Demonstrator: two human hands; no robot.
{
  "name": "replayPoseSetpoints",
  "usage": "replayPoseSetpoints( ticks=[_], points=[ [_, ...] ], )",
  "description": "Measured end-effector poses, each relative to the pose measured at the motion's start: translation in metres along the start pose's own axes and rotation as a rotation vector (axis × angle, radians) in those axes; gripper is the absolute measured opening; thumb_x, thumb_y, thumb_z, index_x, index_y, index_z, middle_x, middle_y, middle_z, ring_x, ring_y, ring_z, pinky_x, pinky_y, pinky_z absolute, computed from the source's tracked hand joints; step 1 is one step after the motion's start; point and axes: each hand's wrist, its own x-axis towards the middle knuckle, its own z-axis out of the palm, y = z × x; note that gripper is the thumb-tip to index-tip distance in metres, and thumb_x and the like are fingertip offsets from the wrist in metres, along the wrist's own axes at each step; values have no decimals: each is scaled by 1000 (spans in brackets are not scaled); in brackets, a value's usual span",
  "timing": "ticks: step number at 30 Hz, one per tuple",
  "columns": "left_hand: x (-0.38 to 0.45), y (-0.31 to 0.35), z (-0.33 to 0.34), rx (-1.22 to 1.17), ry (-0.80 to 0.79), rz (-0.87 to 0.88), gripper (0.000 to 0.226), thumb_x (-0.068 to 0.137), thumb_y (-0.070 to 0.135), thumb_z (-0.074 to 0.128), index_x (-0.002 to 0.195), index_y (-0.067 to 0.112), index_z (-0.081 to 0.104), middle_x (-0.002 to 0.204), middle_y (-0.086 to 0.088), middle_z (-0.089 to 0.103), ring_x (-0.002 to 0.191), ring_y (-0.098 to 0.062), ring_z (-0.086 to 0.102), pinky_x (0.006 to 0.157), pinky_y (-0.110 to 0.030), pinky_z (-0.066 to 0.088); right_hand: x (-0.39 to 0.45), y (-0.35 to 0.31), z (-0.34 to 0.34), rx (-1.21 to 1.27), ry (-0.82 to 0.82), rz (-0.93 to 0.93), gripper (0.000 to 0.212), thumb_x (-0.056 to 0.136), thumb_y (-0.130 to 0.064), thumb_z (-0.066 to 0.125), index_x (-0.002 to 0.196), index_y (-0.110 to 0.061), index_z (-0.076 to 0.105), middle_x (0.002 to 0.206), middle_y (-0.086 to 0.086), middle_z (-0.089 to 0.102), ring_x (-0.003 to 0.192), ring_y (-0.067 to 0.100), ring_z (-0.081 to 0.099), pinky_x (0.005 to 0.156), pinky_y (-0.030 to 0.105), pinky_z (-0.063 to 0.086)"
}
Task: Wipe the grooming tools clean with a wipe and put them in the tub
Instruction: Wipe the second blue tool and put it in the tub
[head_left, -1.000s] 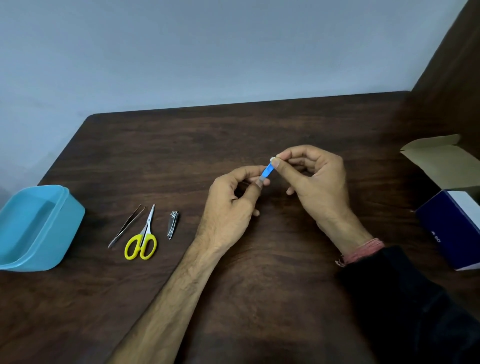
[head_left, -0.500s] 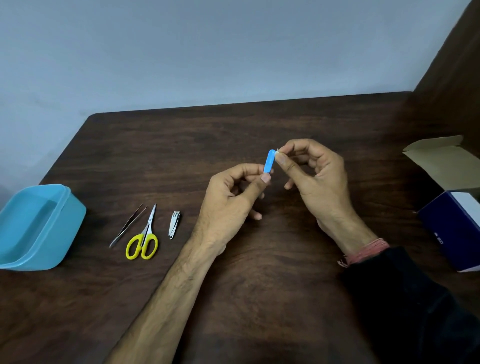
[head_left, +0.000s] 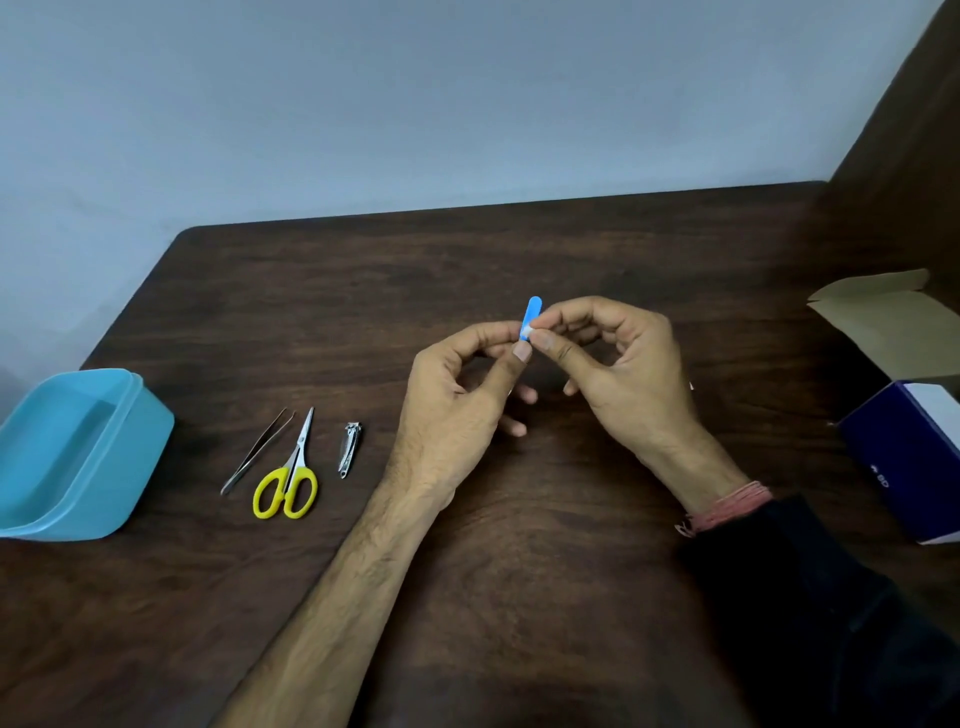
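Observation:
A small blue nail file (head_left: 533, 310) stands nearly upright above the middle of the table. My left hand (head_left: 457, 410) pinches its lower end between thumb and forefinger. My right hand (head_left: 618, 374) pinches a small white wipe (head_left: 528, 330) against the file's lower part, so only its blue top shows. Left of my hands, steel tweezers (head_left: 257, 452), yellow-handled scissors (head_left: 291, 475) and a nail clipper (head_left: 349, 448) lie side by side. The light blue tub (head_left: 130, 457) sits open at the table's left edge, nothing visible inside.
A dark blue box (head_left: 904, 462) with its brown cardboard flap (head_left: 883, 317) open stands at the right edge. The dark wooden table (head_left: 519, 519) ends at a pale wall behind and a brown panel on the right.
The blue file has swung from slanted to nearly upright. My right hand's pinch with the wipe has slid down from its top, so more blue shows above the fingers.

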Motion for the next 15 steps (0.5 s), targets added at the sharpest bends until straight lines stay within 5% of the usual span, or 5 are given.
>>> replayPoseSetpoints(
  ticks=[7,15],
  points=[
    [1,-1,-1,20,-16,16,26,110,10,69,132,21,79,107,5,78,88,-9,74,57,-28,64,-2,-3,3,-74,29,-42,13,93,-16,88,105,-17,83,102,-10,83,94,17,79,72,31,63],
    [1,-3,-1,42,-21,4,23,108,12,72,126,20,82,110,0,82,89,-10,76,62,-30,66,-6,-7,6,-175,96,-64,9,91,-16,90,96,-21,85,90,-14,82,83,10,77,66,18,55]
  ],
)
